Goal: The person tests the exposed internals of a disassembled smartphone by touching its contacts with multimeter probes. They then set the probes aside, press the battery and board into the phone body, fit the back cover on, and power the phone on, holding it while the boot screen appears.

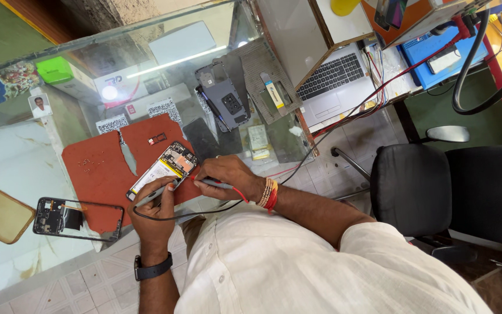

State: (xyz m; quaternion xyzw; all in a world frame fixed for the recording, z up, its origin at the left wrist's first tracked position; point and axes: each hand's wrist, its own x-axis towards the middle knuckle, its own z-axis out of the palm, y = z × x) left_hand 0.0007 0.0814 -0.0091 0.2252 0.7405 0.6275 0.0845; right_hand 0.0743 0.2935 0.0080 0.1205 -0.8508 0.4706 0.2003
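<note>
Both hands gripped probes over the opened phone (164,168): left hand (153,210) the black probe (153,195), right hand (228,176) the red probe (219,184).

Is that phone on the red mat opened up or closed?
Opened: the phone lies with its back off, battery and circuit board showing.

A red mat (97,168) lies under the phone (162,170) with its yellow-edged white battery.

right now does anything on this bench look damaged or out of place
The red work mat is torn: a jagged gap runs through its middle and its top edge is ragged. The opened phone under both hands lies askew across the mat's edge, and a separate phone frame hangs half off the mat's lower left corner.
</note>
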